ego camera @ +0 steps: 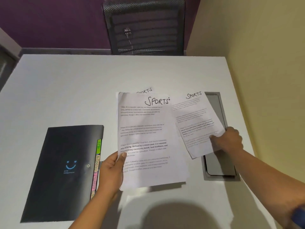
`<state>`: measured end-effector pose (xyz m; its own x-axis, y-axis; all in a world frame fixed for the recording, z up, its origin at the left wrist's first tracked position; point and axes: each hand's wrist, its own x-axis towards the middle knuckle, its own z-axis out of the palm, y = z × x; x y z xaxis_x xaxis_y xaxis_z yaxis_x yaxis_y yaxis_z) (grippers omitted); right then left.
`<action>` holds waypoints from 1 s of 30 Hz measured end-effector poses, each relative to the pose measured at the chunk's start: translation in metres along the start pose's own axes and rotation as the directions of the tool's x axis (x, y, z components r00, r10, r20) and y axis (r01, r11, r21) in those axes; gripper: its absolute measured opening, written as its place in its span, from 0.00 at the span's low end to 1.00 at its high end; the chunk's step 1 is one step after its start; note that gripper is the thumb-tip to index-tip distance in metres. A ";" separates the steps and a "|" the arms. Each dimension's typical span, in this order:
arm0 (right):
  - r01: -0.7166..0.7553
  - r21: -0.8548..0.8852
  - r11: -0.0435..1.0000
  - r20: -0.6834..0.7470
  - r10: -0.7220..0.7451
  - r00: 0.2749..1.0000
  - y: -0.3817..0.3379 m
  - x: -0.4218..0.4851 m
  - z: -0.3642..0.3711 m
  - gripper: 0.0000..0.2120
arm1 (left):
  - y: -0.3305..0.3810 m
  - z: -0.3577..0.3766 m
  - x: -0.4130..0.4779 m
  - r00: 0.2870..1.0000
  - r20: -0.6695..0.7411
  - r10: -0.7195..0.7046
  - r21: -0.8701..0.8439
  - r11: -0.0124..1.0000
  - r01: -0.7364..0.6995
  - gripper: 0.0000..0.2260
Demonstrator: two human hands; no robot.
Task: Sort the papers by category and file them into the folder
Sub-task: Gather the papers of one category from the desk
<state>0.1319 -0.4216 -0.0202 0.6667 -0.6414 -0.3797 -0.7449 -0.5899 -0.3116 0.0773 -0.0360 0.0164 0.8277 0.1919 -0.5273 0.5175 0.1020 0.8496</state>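
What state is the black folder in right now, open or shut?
Shut. The black folder lies flat with its front cover down, smiley logo facing up; only the coloured tabs show along its right edge.

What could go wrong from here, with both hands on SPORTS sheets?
1. The right hand pinches the right SPORTS sheet by one edge over the table hatch; it could crease or snag on the rim.
2. The black folder lies shut while the left hand holds the centre SPORTS sheet, so opening it means freeing a hand.
3. The third SPORTS sheet, mostly hidden behind, may be missed.
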 end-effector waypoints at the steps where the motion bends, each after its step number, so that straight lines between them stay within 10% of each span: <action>1: -0.016 -0.065 0.998 -0.015 0.015 1.000 0.002 0.003 0.001 0.29 | -0.001 -0.001 0.002 1.000 -0.013 -0.006 -0.014 1.000 0.006 0.09; 10: -0.176 0.345 0.922 0.065 0.163 0.984 0.010 0.013 -0.006 0.06 | -0.011 -0.011 0.008 0.995 -0.076 -0.064 -0.047 0.997 0.061 0.09; 22: -0.214 0.923 0.319 0.285 -0.193 0.939 -0.062 -0.033 -0.011 0.17 | -0.009 -0.042 0.008 0.991 -0.118 -0.058 -0.095 0.994 0.047 0.08; 30: -0.098 0.302 0.948 0.325 -0.006 0.946 -0.112 -0.059 0.068 0.09 | -0.011 -0.074 0.008 0.980 -0.188 -0.059 -0.098 0.994 0.041 0.08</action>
<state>0.1742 -0.2841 -0.0223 0.6273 -0.4435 -0.6402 -0.7787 -0.3485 -0.5216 0.0621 0.0369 0.0043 0.7401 0.3659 -0.5642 0.5274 0.2048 0.8246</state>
